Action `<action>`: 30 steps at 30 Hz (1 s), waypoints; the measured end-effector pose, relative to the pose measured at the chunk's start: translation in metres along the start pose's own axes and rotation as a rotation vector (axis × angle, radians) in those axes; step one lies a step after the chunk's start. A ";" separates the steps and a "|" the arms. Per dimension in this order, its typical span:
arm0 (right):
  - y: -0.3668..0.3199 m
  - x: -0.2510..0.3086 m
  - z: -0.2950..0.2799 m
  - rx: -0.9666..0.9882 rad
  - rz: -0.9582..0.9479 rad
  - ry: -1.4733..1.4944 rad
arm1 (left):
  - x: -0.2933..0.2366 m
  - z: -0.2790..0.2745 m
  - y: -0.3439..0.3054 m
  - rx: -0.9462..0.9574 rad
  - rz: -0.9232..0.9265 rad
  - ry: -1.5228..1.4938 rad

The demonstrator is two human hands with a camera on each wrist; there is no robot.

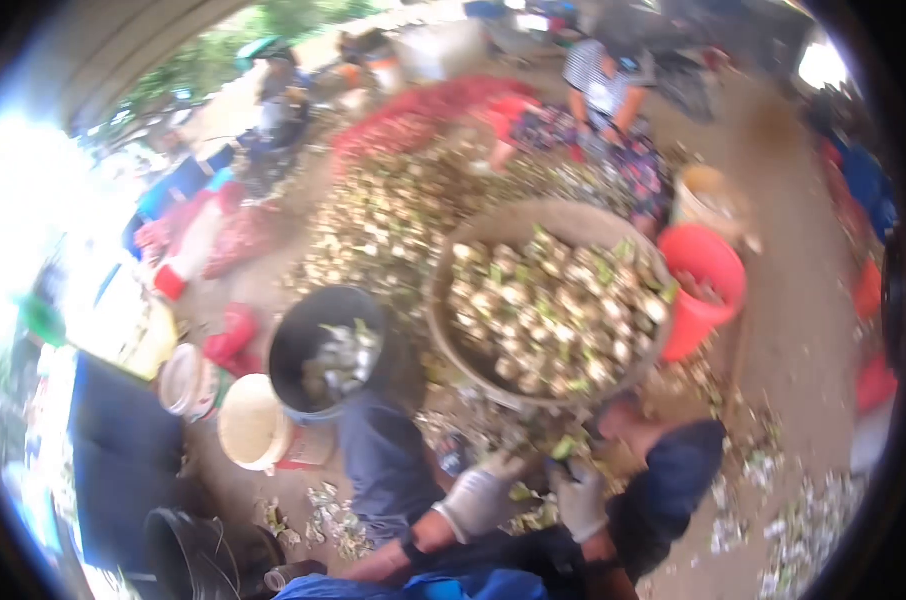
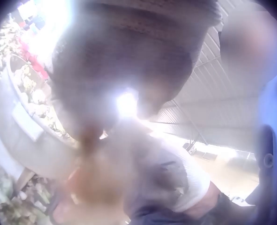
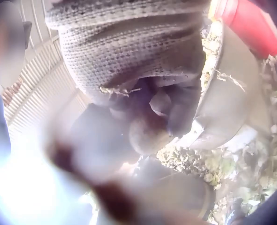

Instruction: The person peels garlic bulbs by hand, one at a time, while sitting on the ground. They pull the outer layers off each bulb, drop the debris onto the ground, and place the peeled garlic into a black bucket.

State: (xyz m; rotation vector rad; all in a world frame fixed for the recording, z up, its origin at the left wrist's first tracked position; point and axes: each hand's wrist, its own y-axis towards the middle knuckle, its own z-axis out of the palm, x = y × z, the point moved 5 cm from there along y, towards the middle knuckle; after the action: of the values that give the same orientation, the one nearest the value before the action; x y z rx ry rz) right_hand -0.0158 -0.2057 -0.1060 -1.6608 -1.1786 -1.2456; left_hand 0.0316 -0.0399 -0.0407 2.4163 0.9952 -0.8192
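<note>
In the head view my left hand (image 1: 478, 495), in a pale knit glove, reaches in toward my lap, its fingertips blurred against leafy scraps. Beside it, my gloved right hand (image 1: 580, 502) has curled fingers around a small dark object (image 1: 557, 470). Green leaf pieces (image 1: 565, 446) show just past both hands. A pale round bulb (image 3: 147, 138) appears under the right glove's fingers in the right wrist view; I cannot tell which hand holds it. Ahead of my knees stands a wide basin (image 1: 438, 320) heaped with pale, green-stemmed bulbs (image 1: 553, 310). Blur hides the left fingers in the left wrist view.
Left of the basin are a black bucket (image 1: 291, 385) with pale pieces inside and a cream bucket (image 1: 258, 425). A red bucket (image 1: 708, 300) adjoins its right side. Behind lies a bulb heap (image 1: 373, 215); a person (image 1: 603, 90) sits farther back. Peelings (image 1: 813, 530) litter the floor.
</note>
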 end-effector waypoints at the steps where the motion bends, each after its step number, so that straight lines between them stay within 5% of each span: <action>1: -0.001 -0.013 0.005 -0.009 0.097 0.088 | 0.001 0.008 -0.002 0.034 -0.038 0.082; 2: -0.001 -0.021 0.008 -0.020 0.204 0.162 | 0.001 0.016 0.000 0.072 -0.076 0.147; 4: 0.002 -0.025 0.010 0.013 0.070 0.100 | 0.006 0.019 0.005 0.197 -0.232 0.102; 12: 0.014 -0.054 0.004 0.170 0.120 0.017 | 0.019 0.033 -0.003 0.141 -0.164 0.006; 17: 0.012 -0.022 0.001 0.154 -0.106 0.034 | 0.023 0.033 -0.007 0.102 -0.115 -0.038; 24: 0.010 0.002 -0.017 0.339 -0.070 -0.210 | 0.018 0.012 -0.008 -0.071 0.004 -0.286; 29: 0.005 -0.007 -0.022 0.210 0.027 0.076 | 0.015 -0.002 -0.004 0.220 -0.236 -0.467; 30: 0.006 -0.009 -0.019 0.207 0.031 0.077 | 0.022 0.007 -0.006 0.236 -0.272 -0.718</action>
State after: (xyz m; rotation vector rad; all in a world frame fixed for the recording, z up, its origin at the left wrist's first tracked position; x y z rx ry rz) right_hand -0.0168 -0.2274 -0.1097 -1.4615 -1.1883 -1.1177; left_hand 0.0371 -0.0291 -0.0612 1.9005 0.9611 -1.8156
